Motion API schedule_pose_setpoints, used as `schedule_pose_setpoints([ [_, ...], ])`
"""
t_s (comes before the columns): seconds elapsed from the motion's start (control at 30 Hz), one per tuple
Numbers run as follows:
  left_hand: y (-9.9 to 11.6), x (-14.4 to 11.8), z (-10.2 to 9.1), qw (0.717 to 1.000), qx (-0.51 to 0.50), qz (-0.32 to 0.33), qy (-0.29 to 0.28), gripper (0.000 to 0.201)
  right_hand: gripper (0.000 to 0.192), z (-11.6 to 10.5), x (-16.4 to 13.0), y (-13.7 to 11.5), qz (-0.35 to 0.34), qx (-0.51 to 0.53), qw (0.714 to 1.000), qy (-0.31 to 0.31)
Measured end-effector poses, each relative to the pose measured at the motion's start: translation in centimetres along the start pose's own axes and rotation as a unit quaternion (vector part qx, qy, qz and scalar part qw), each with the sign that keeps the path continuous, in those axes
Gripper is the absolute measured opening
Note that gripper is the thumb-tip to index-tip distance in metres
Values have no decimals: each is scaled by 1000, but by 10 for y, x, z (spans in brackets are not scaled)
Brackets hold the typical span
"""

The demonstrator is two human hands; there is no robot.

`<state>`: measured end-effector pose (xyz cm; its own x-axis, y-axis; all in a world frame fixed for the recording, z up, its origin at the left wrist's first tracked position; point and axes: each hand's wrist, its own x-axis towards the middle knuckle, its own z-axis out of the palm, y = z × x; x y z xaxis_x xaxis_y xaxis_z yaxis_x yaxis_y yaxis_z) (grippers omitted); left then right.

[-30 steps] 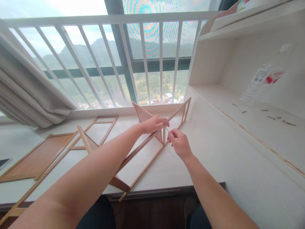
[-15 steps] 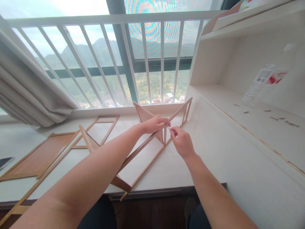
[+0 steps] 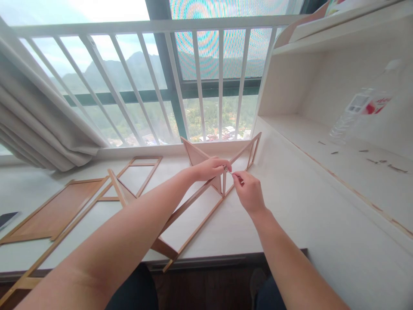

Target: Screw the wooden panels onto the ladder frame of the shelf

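Note:
A wooden frame (image 3: 189, 202) with slim bars and panels stands tilted on the white surface. My left hand (image 3: 211, 168) is closed over its upper bar, fingers bent around a joint near the middle. Just right of it, my right hand (image 3: 248, 189) pinches a thin metal rod (image 3: 229, 172), perhaps a hex key, whose far end meets the joint under my left fingertips. The exact tip is too small to make out. A short upright bar (image 3: 224, 184) runs down from that joint to the lower rail (image 3: 203, 227).
Left lie a second wooden frame (image 3: 88, 213), a flat wooden panel (image 3: 61, 206) and a phone (image 3: 8, 218). On the right shelf are a plastic bottle (image 3: 361, 105) and several small screw-like pieces (image 3: 396, 168). A white railing (image 3: 220, 86) and grey curtain (image 3: 38, 116) stand behind.
My right hand has shifted slightly right, and its fingers have turned a little around the thin rod. My left hand and the wooden frame hold nearly the same place.

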<state>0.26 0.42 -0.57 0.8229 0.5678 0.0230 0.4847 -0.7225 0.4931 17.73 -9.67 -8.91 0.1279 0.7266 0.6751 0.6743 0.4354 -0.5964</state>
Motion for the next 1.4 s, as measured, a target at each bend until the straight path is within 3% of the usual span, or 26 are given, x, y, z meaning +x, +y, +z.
schedule_pose_setpoints([
  [1.17,5,-2,-3,1000,2,-7,-8,39,29,5,4,-10,13,-41,999,16],
  [1.4,6,-2,-2,1000,-4,-6,-5,37,32,8,3,-11,64,-68,996,-6],
])
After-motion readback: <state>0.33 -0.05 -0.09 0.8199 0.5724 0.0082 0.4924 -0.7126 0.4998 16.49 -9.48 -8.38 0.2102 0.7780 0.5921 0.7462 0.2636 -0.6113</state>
